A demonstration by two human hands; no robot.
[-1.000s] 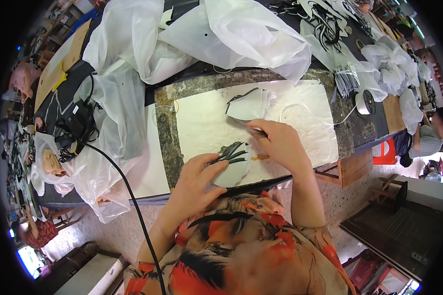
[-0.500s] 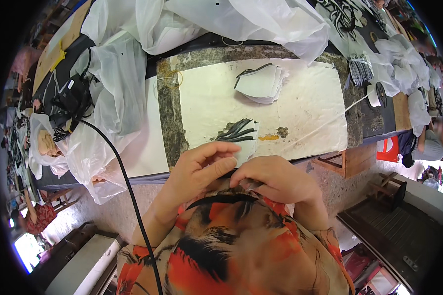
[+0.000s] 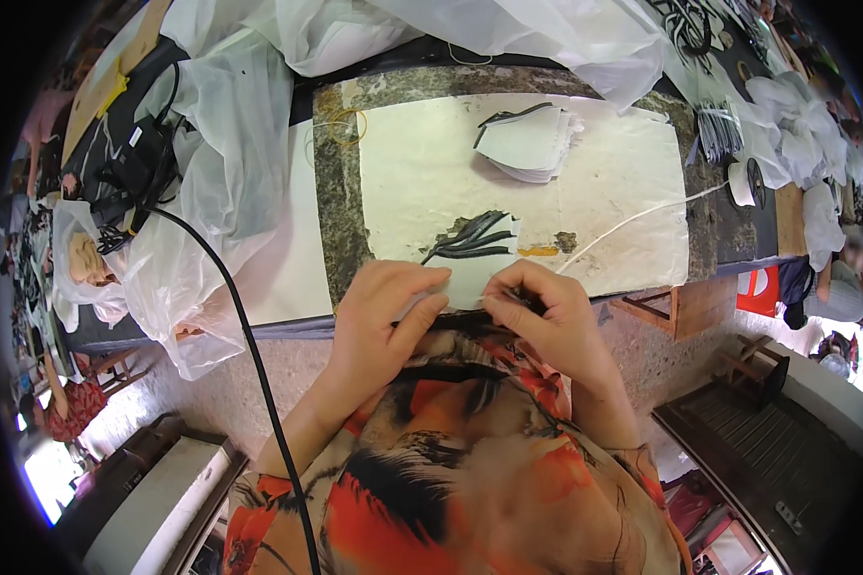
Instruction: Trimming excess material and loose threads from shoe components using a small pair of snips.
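Observation:
My left hand (image 3: 388, 307) is curled at the table's near edge, thumb and index finger bent toward each other around a greyish sliver. My right hand (image 3: 547, 314) is pinched close by, with the thumb against the index finger. A thin white cord (image 3: 633, 221) runs to the right hand from a spool (image 3: 741, 182). Between the hands lie pale flat pieces (image 3: 465, 273), partly hidden by my fingers. Black strips (image 3: 475, 240) fan out at their far end. Farther off sits a stack of pale curved pieces (image 3: 527, 146) with a black strip along its top edge.
White paper (image 3: 614, 182) covers a worn board (image 3: 338, 206). Clear plastic bags (image 3: 225, 172) are heaped at left and back. A black cable (image 3: 230, 297) hangs down past my left arm. Bundled black strips (image 3: 719, 129) lie at right. Stools and a red item (image 3: 758, 290) stand beyond.
My right hand has moved slightly up and right, turning so its thumb and index finger show. The white cord now bows instead of running straight. The view has shifted slightly.

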